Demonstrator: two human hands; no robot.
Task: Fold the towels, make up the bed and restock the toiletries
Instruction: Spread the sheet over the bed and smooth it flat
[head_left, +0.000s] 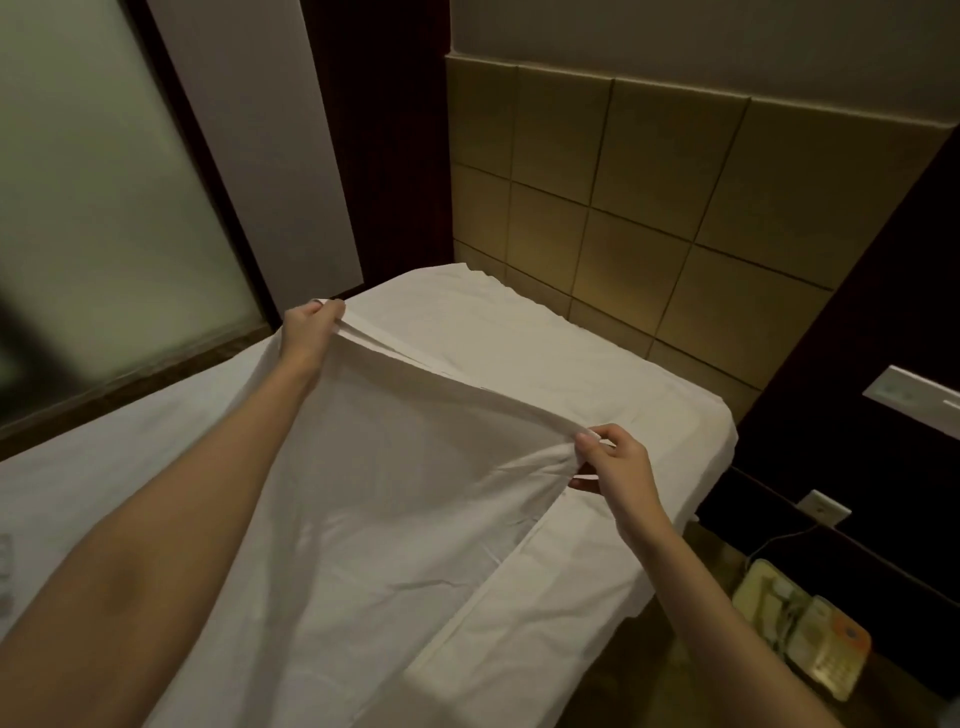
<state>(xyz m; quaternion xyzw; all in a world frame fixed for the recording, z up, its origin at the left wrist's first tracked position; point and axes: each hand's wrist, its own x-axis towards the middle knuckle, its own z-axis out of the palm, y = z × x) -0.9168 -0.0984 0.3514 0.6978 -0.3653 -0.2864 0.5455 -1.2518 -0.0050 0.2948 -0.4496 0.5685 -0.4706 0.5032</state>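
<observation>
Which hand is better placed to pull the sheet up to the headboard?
Probably the left hand: it grips the sheet edge nearer the headboard; the right hand holds it lower, by the bedside.

White sheet, tan sq-panelled headboard

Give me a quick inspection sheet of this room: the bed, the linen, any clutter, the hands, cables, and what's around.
Surface: bed covered in white linen, lightly creased.
Job's things: white sheet lifted by its top edge over the bed; towels and toiletries: nothing seen.
Clutter: telephone on the bedside table, right of the bed.
Hands: left hand grips the sheet's far edge; right hand pinches the near edge.
Cables: thin white cord runs from the wall socket down towards the telephone.
Surroundings: padded tan headboard, frosted glass panel on the left, dark wall on the right.
</observation>
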